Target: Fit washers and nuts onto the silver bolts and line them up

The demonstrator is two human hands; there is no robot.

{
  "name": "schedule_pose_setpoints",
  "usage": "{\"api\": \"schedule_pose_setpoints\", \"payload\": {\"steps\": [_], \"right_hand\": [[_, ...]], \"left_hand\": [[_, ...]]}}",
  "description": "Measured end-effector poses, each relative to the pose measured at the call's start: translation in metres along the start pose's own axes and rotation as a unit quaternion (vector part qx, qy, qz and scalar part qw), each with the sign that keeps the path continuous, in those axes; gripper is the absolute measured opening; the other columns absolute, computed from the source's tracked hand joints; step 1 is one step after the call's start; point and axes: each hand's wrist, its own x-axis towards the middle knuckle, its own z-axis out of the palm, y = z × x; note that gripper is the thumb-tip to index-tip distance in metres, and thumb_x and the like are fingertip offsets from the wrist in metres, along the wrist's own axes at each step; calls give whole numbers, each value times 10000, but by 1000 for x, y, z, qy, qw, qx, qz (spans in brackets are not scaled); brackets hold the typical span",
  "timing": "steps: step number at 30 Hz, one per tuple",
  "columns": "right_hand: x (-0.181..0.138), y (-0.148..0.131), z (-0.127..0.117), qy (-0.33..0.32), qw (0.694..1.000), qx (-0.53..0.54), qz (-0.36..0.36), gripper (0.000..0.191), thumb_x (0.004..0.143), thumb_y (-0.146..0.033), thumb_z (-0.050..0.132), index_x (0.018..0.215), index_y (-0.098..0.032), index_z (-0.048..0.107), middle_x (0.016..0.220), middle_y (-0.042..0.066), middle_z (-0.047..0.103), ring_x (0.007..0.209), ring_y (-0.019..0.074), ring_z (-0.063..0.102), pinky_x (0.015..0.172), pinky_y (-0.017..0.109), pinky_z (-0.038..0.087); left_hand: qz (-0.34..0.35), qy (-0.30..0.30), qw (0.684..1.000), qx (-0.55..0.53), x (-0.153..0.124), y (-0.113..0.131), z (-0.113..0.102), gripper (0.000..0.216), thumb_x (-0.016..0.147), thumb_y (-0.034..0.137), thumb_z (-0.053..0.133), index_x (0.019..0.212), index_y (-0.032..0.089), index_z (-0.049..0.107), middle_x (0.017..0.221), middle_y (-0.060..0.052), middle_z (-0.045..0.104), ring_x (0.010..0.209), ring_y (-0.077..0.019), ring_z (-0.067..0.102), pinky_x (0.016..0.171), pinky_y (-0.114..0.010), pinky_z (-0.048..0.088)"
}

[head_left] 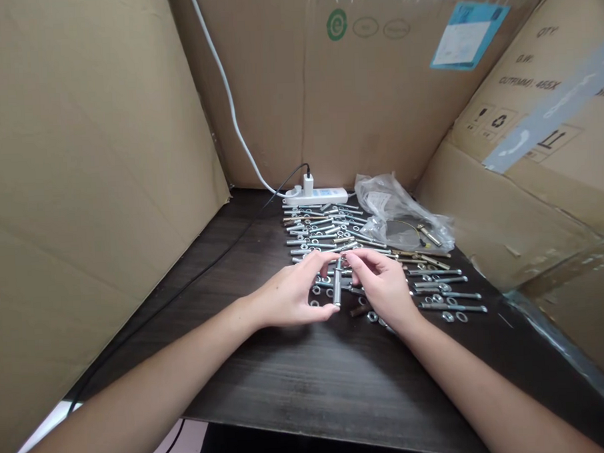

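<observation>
My left hand (295, 295) grips an expansion bolt (337, 284) lengthwise, thumb at its near end and fingertips at its far end. The bolt has a shiny metal sleeve and is held just above the table. My right hand (382, 281) is closed in a pinch at the far end of the same bolt. A small ring-like piece shows there, but whether it is a nut or a washer I cannot tell. Beneath and around both hands lie loose bolts (450, 307), hex nuts (372, 316) and flat washers (461, 318), partly hidden by the hands.
Rows of bolts, sleeves, nuts and washers cover the dark table (289, 380). Behind them are a white power strip (325, 197) with a charger (308, 185) and a clear plastic bag (396, 206). A black cable (204, 271) crosses the left side. Cardboard (256, 88) encloses three sides.
</observation>
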Motion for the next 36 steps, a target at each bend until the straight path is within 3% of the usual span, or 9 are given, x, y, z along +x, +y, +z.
{"api": "schedule_pose_setpoints", "payload": {"steps": [7,19,29,36], "right_hand": [[-2,-1,2,-16,999,27,12,267,809,-393,612,851,-141,687,544,-18,547,530,122,516,541,249,428],[1,3,0,-21,999,41,22,263,777,-398,643,854,-151,689,652,6,626,561,121,569,577,259,494],[-2,6,4,-35,995,89,18,230,762,-374,675,872,-174,651,790,24,658,649,129,579,617,259,505],[-5,10,2,-36,996,12,-81,200,820,-318,622,978,-197,644,864,35,625,715,149,558,661,295,483]], "left_hand": [[-15,-8,1000,-25,1,-2,4,698,745,299,641,1365,224,329,880,-8,546,729,-146,532,697,-291,468],[-32,-21,999,9,2,-3,0,656,776,326,653,1360,270,358,921,12,571,601,-92,490,599,-246,422],[-21,-5,999,31,2,0,0,744,738,292,668,1389,264,311,1023,-27,583,803,-161,574,686,-283,482],[-10,13,999,36,1,0,-1,726,747,272,659,1377,281,299,1153,-42,562,871,-170,588,724,-300,508]]}}
